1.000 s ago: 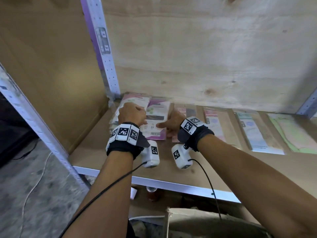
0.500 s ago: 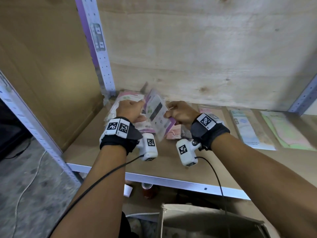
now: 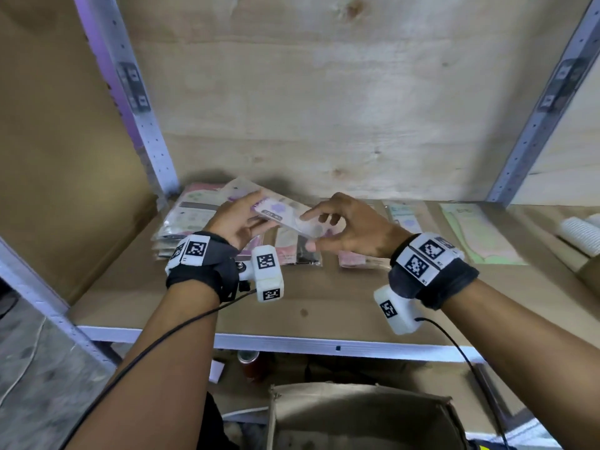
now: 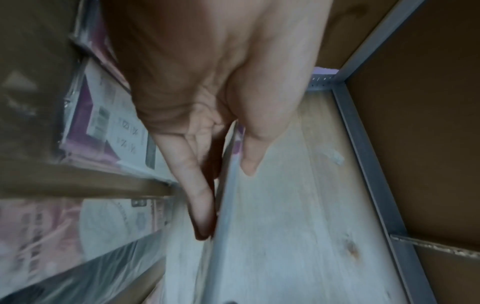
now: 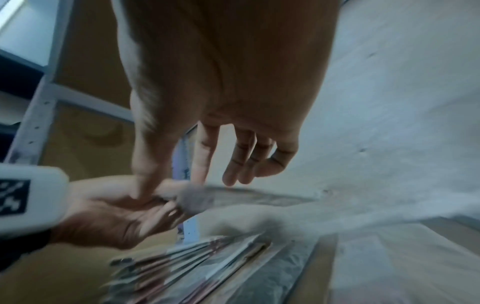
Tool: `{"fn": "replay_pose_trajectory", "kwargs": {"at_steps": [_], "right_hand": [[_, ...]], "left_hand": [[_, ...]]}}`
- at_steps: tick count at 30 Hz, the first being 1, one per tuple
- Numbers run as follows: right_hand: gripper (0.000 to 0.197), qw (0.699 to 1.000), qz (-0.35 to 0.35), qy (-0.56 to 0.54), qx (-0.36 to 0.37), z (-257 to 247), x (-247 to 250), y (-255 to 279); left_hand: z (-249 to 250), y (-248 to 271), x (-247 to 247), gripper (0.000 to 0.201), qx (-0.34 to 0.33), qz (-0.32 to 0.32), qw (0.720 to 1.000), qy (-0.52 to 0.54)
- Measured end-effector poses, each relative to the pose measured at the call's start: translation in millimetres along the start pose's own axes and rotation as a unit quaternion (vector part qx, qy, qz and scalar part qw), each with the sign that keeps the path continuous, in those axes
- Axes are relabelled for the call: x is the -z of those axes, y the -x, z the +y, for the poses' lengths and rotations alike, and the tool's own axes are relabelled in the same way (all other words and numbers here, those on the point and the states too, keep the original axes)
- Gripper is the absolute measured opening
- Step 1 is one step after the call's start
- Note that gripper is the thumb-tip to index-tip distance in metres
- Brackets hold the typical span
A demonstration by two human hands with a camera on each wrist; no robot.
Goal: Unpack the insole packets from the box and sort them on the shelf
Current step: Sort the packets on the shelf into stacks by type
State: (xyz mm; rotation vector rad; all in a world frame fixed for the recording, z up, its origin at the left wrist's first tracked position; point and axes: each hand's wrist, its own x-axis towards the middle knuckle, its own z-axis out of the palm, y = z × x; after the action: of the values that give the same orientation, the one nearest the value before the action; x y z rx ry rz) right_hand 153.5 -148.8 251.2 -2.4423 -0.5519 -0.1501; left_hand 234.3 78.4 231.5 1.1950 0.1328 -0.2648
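Plywood-backed shelf (image 3: 324, 306), insole packets along its back edge.
Left hand (image 3: 238, 219) pinches a purple insole packet (image 3: 285, 219) above the left-corner stack (image 3: 188, 219); right hand's (image 3: 354, 228) grip stays apart, fingers loose, touching it.

I can read no words or numbers anywhere. My wrist bands (image 3: 194, 251) carry only black-and-white square code markers, and the packet under my left hand (image 4: 197, 82) shows a barcode label (image 4: 100, 121), its print too blurred.
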Motion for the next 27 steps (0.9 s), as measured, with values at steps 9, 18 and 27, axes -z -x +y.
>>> {"fn": "replay_pose_trajectory", "kwargs": {"at_steps": [9,18,27], "right_hand": [[0.039,0.942,0.062,-0.24,-0.227,73,15,42],[0.034,0.901,0.007,-0.373,-0.219,101,23,74],[0.037,0.911,-0.008,-0.345,-0.225,109,29,92]], "left_hand": [[-30,2,-47,0.016,0.041,-0.144,0.987,-0.067],[-46,-12,-72,0.017,-0.064,-0.002,0.992,-0.107],[-67,-35,-71,0.026,-0.178,0.065,0.929,-0.317]]}}
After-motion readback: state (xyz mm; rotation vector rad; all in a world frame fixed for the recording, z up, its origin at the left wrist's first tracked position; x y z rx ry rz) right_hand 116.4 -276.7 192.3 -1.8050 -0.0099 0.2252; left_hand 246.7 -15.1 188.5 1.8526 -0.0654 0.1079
